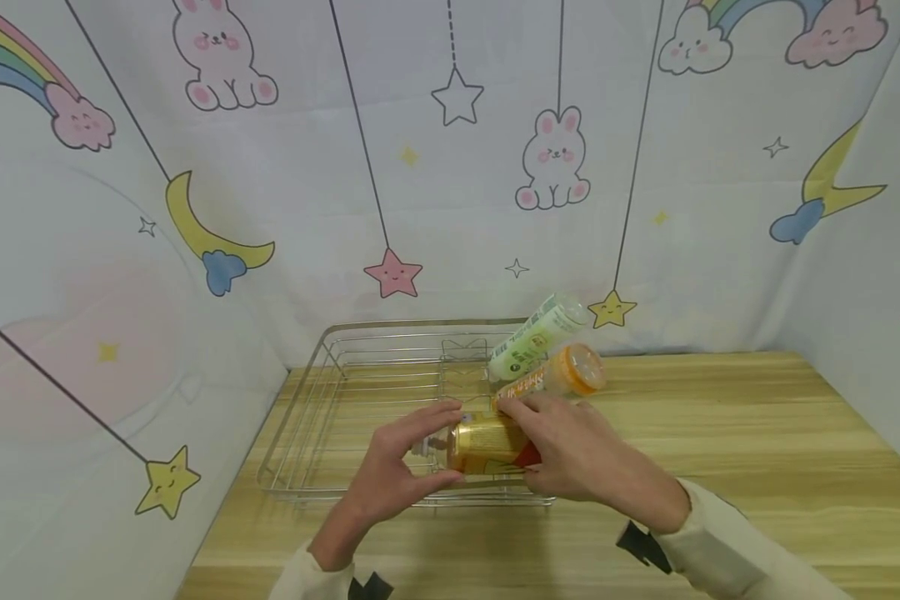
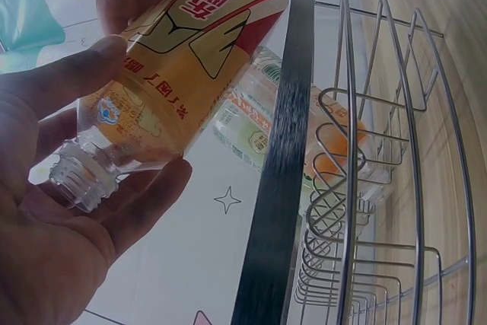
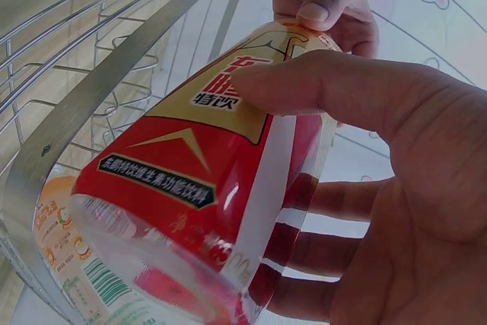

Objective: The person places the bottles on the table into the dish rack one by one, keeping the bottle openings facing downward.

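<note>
Both hands hold an empty-looking clear plastic drink bottle [image 1: 491, 446] with a gold and red label, lying sideways above the front of a wire basket [image 1: 390, 325]. My left hand [image 1: 393, 457] grips the neck end, thumb and fingers on either side of the shoulder. The bottle's bare threaded mouth [image 2: 84, 176] shows without a cap in the left wrist view. My right hand [image 1: 581, 450] grips the base end, with its thumb over the label and fingers behind. Behind it, a green-labelled bottle [image 1: 528, 346] and an orange-labelled bottle [image 1: 525, 386] lie slanted at the basket's right side.
The basket has thin metal wires and a flat metal rim [image 2: 278, 157], close beside the held bottle. It stands on a wood-grain table [image 1: 720, 442]. White curtains [image 1: 465, 183] printed with rabbits, stars and moons enclose the back and sides.
</note>
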The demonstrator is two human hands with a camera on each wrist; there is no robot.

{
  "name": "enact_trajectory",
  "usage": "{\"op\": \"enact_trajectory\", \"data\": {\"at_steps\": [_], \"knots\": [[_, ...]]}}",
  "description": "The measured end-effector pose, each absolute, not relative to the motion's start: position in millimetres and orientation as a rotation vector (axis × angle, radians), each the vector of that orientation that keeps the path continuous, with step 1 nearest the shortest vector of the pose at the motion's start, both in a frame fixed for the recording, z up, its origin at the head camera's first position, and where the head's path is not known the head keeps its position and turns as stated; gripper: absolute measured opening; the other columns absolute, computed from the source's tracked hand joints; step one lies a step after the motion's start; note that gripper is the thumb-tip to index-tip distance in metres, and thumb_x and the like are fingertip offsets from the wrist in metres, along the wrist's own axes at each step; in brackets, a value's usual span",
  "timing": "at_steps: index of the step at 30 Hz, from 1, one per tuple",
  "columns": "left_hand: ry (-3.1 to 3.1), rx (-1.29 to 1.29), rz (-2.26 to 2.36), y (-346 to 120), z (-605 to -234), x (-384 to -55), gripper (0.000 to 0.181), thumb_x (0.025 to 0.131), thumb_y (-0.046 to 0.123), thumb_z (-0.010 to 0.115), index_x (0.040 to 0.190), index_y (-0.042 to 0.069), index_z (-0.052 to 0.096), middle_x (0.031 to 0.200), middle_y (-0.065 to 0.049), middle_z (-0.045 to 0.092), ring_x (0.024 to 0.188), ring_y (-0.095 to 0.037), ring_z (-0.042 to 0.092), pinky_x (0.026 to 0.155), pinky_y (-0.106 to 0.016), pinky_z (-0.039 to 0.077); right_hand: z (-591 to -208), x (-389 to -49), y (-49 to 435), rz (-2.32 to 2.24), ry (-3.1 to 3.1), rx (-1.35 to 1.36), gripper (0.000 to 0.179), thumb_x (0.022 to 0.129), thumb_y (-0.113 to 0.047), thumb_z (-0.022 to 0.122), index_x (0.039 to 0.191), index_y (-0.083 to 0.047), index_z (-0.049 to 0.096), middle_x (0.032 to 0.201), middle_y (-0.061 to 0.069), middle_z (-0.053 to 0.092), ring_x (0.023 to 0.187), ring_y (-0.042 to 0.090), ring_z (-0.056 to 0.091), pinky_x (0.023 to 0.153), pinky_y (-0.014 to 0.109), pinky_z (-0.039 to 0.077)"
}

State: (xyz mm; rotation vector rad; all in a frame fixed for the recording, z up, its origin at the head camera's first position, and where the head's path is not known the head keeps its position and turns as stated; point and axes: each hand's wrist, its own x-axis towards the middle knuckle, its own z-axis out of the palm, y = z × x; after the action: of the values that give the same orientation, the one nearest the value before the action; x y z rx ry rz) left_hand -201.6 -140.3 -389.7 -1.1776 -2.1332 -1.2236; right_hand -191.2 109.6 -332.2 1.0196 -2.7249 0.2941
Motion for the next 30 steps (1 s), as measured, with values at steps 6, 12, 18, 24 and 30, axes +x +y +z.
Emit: {"op": "enact_trajectory", "data": {"at_steps": [6,12,18,24,30], "knots": [[-2.123,-1.166,-1.232,-142,-392,-204,0.064,0.067,0.004,0.090,0.126,0.001,0.064,0.130,-0.016,0.063,0.120,-0.034,0.059,0.093,-0.043,0.053,-334,-192,117,0.402,-2.750,1.033,0.070,0.070,-0.023,0.084,0.133,-0.012,0.055,0.112,0.007,0.064,0.092,0.021,0.062,0.068,0.035,0.053],[-2.074,-1.195,-1.319,-145,-394,-205,0.064,0.068,0.000,0.088,0.127,-0.001,0.062,0.130,-0.020,0.062,0.118,-0.034,0.060,0.081,-0.037,0.059,-334,-195,132,0.631,-2.820,1.012,0.085,0.072,-0.036,0.087,0.145,-0.019,0.045,0.131,0.009,0.055,0.107,0.022,0.059,0.081,0.038,0.055],[-2.070,-1.187,-1.376,-147,-395,-207,0.063,0.069,-0.002,0.087,0.127,-0.001,0.062,0.131,-0.019,0.061,0.120,-0.032,0.059,0.076,-0.037,0.060,-342,-199,150,0.912,-2.745,1.019,0.093,0.073,-0.033,0.089,0.149,-0.014,0.039,0.140,0.007,0.051,0.121,0.027,0.055,0.091,0.047,0.052],[-2.035,-1.210,-1.430,-151,-395,-207,0.065,0.070,-0.004,0.086,0.129,-0.003,0.060,0.134,-0.020,0.059,0.119,-0.030,0.060,0.073,-0.038,0.060,-355,-198,165,1.150,-2.635,0.954,0.092,0.074,-0.026,0.089,0.148,-0.007,0.038,0.144,0.013,0.048,0.127,0.035,0.050,0.090,0.056,0.052],[-1.987,-1.232,-1.465,-154,-394,-206,0.066,0.069,-0.009,0.085,0.129,-0.006,0.059,0.135,-0.017,0.059,0.123,-0.027,0.057,0.075,-0.037,0.060,-376,-197,172,1.498,-2.488,0.905,0.089,0.077,-0.014,0.087,0.149,-0.005,0.036,0.146,0.020,0.044,0.130,0.041,0.045,0.087,0.051,0.055]]}}
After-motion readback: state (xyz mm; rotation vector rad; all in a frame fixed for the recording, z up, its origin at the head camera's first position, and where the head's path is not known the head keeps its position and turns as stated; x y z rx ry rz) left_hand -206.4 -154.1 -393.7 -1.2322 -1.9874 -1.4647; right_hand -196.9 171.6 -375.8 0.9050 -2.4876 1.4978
